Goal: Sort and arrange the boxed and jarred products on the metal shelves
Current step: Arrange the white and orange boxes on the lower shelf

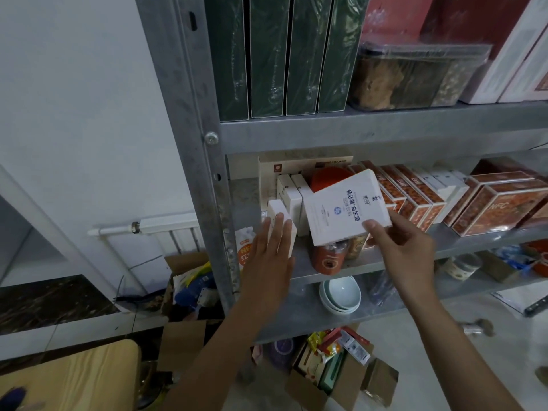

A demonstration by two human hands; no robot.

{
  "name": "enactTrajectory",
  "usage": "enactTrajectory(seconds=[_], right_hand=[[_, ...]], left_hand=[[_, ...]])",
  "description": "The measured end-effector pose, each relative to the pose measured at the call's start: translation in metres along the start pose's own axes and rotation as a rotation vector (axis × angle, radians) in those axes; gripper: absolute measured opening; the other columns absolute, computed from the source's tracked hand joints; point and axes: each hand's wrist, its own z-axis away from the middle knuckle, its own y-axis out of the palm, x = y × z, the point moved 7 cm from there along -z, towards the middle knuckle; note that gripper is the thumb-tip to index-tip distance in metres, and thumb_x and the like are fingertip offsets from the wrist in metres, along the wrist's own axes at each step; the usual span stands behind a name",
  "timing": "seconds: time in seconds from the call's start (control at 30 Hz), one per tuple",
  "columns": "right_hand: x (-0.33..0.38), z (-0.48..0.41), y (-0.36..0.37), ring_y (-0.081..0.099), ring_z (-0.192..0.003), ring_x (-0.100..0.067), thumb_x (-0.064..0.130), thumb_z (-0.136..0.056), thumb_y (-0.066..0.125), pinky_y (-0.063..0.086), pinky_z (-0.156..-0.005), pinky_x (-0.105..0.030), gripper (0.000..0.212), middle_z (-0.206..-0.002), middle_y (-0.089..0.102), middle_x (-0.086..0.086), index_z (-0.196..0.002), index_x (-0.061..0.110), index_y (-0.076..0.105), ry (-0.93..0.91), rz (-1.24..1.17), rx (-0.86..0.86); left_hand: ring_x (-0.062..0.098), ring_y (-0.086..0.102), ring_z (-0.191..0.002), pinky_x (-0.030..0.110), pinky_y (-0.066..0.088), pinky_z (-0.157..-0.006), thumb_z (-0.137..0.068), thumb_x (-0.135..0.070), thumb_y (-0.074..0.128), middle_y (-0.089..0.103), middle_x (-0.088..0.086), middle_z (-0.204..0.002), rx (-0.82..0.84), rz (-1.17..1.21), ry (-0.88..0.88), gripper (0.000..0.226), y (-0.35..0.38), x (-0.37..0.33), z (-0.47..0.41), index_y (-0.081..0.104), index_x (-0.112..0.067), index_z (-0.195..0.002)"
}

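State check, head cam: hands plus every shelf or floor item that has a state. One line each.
left hand: fingers straight, flat against small white box
small white box: upright, middle shelf
right hand: pinches printed white box
printed white box: tilted, held
green boxes: upright, side by side, top shelf
clear container: lidded, film-wrapped
bowls: nested, right way up
floor carton: flaps open

Head view, downward, near shelves (370,134)
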Motion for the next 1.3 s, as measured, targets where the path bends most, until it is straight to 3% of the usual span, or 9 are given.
enactTrajectory(seconds=[0.2,0.3,0.47,0.63,0.87,1.0,1.1,1.17,1.3], right_hand=[[0.014,-0.002,0.037,0.071,-0.088,-0.021,0.031,-0.090,0.065,0.040,-0.063,-0.009,0.046,-0.112,0.072,-0.008,-0.133,0.016,0.059,-0.267,0.387,0.011],[0.013,-0.003,0.065,0.070,-0.088,-0.023,0.030,-0.091,0.067,0.049,-0.068,-0.022,0.054,-0.112,0.072,-0.009,-0.141,0.019,0.051,-0.269,0.423,0.072],[0.005,-0.002,0.108,0.066,-0.093,-0.025,0.032,-0.092,0.065,0.043,-0.072,-0.026,0.054,-0.100,0.071,-0.009,-0.143,0.024,0.049,-0.254,0.511,0.249],[-0.007,-0.003,0.133,0.064,-0.101,-0.025,0.033,-0.100,0.051,0.052,-0.081,-0.035,0.055,-0.105,0.068,-0.011,-0.151,0.025,0.034,-0.185,0.621,0.481],[-0.005,-0.007,0.128,0.061,-0.108,-0.027,0.044,-0.103,0.036,0.049,-0.084,-0.034,0.053,-0.117,0.065,-0.011,-0.152,0.025,0.030,-0.166,0.708,0.511],[0.024,-0.014,0.108,0.065,-0.096,-0.028,0.039,-0.101,0.045,0.041,-0.070,-0.029,0.036,-0.110,0.067,-0.010,-0.124,0.017,0.063,-0.250,0.660,0.202],[0.032,-0.026,0.116,0.060,-0.093,-0.028,0.037,-0.101,0.044,0.033,-0.065,-0.028,0.035,-0.105,0.060,-0.011,-0.110,0.015,0.070,-0.255,0.662,0.204],[0.034,-0.040,0.128,0.056,-0.100,-0.029,0.037,-0.101,0.044,0.033,-0.065,-0.029,0.036,-0.110,0.056,-0.014,-0.112,0.013,0.070,-0.243,0.685,0.245],[0.034,-0.069,0.161,0.043,-0.122,-0.035,0.042,-0.102,0.039,0.042,-0.089,-0.040,0.048,-0.132,0.046,-0.021,-0.124,0.006,0.061,-0.209,0.825,0.352]], left_hand=[[0.021,-0.002,-0.151,0.034,0.000,-0.113,-0.097,-0.017,0.053,0.001,0.001,-0.164,-0.029,0.004,-0.019,0.077,0.006,0.002,-0.005,0.004,-0.018,-0.156],[0.021,0.004,-0.151,0.034,0.000,-0.112,-0.096,-0.018,0.054,0.004,0.001,-0.164,-0.034,0.018,-0.023,0.076,0.005,0.003,-0.005,0.008,-0.018,-0.156],[0.019,-0.003,-0.150,0.031,-0.007,-0.114,-0.100,-0.019,0.047,-0.003,0.000,-0.164,-0.033,0.036,0.014,0.072,0.005,0.006,-0.005,0.002,-0.019,-0.156],[0.013,-0.008,-0.148,0.030,-0.008,-0.113,-0.098,-0.019,0.050,-0.006,-0.002,-0.164,-0.015,0.062,0.020,0.077,0.009,0.009,-0.006,0.000,-0.021,-0.156],[0.010,-0.019,-0.143,0.035,0.003,-0.115,-0.097,-0.034,0.053,-0.023,-0.011,-0.156,0.026,0.061,0.034,0.083,0.014,0.009,-0.005,-0.006,-0.025,-0.155],[0.026,0.012,-0.149,0.042,0.022,-0.116,-0.095,-0.030,0.055,0.015,0.010,-0.160,-0.406,-0.099,0.237,0.068,-0.029,-0.012,0.012,0.025,-0.012,-0.152],[0.025,0.009,-0.150,0.042,0.016,-0.122,-0.105,-0.027,0.033,0.005,0.008,-0.163,-0.720,-0.097,0.278,0.056,-0.060,-0.007,0.034,0.011,-0.014,-0.155],[0.024,0.002,-0.151,0.041,0.008,-0.122,-0.106,-0.031,0.028,-0.004,0.006,-0.164,-0.878,-0.108,0.152,0.058,-0.080,0.012,0.039,0.003,-0.015,-0.156],[0.024,-0.010,-0.150,0.041,0.005,-0.122,-0.106,-0.038,0.020,-0.018,0.007,-0.162,-0.971,-0.211,-0.083,0.061,-0.100,0.049,0.026,-0.006,-0.011,-0.155]])
